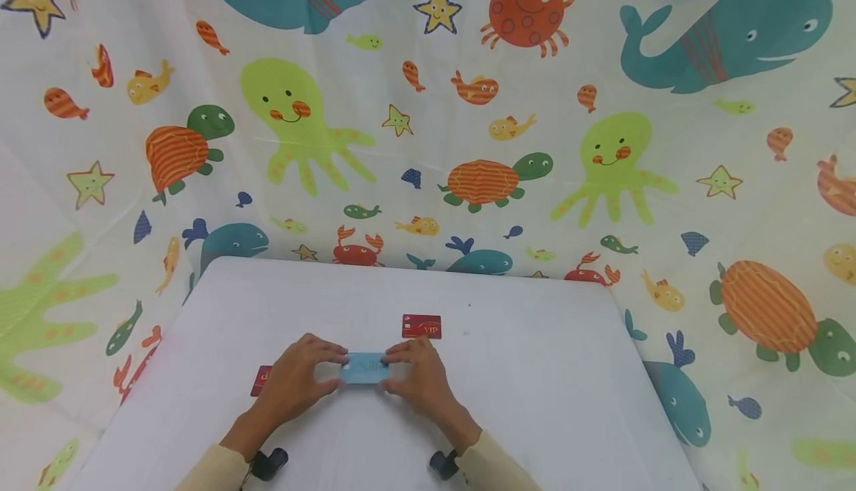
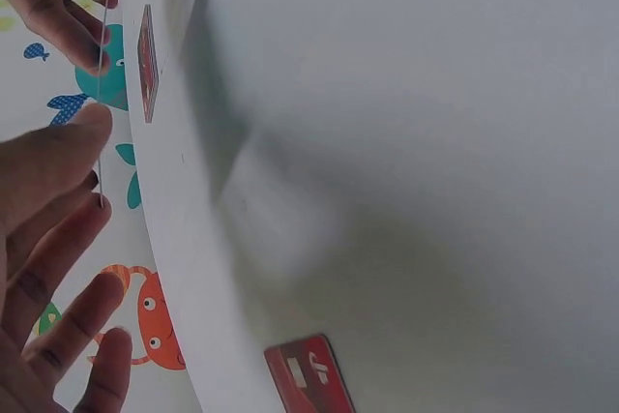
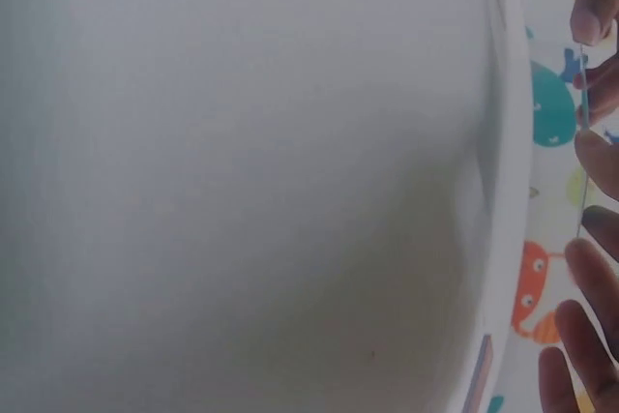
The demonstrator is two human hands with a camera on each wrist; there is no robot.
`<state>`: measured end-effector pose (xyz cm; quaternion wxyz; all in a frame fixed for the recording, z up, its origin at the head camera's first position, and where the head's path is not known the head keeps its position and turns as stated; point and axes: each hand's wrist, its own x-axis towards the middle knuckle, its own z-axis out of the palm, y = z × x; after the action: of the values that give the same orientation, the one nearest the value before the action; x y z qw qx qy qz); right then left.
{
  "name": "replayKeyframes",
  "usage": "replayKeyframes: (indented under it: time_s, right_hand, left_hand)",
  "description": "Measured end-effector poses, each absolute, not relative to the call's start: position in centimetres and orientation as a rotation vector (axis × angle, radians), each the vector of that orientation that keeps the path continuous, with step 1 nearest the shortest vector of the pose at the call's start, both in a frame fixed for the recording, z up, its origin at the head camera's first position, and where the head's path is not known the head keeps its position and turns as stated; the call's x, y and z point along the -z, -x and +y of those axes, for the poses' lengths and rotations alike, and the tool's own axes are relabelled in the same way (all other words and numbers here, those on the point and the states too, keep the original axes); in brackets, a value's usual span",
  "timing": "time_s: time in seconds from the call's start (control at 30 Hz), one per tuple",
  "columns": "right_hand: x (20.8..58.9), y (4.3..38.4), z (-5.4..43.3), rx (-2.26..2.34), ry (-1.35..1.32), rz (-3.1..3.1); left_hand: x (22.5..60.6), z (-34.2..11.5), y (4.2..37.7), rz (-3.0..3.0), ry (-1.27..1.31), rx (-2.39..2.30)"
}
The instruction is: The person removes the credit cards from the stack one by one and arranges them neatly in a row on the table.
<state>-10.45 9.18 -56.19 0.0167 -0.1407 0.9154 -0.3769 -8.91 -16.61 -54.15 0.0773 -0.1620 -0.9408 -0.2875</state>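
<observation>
A light blue card (image 1: 364,368) is held up between both hands. My left hand (image 1: 294,378) pinches its left end between thumb and fingers, and my right hand (image 1: 423,378) pinches the right end the same way. The left wrist view shows that card (image 2: 100,163) edge-on as a thin line, raised off the table. The remaining fingers of the left hand (image 2: 48,258) are spread apart. A red card with VIP lettering (image 1: 422,326) lies just beyond the right hand. Another red card (image 1: 261,380) is partly hidden behind the left hand.
The cards lie on a table with a white cloth (image 1: 548,372). Behind and around it hangs a curtain (image 1: 414,127) printed with sea animals. Dark wrist cameras (image 1: 270,464) sit under both wrists.
</observation>
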Motion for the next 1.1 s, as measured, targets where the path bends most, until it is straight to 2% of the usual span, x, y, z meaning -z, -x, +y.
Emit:
replayKeyframes:
  time_s: [1.1]
  right_hand:
    - [58.2,9.4,4.5,1.032,0.417,2.893]
  left_hand:
    - [55.7,-20.0,7.5,-2.938,0.412,0.751]
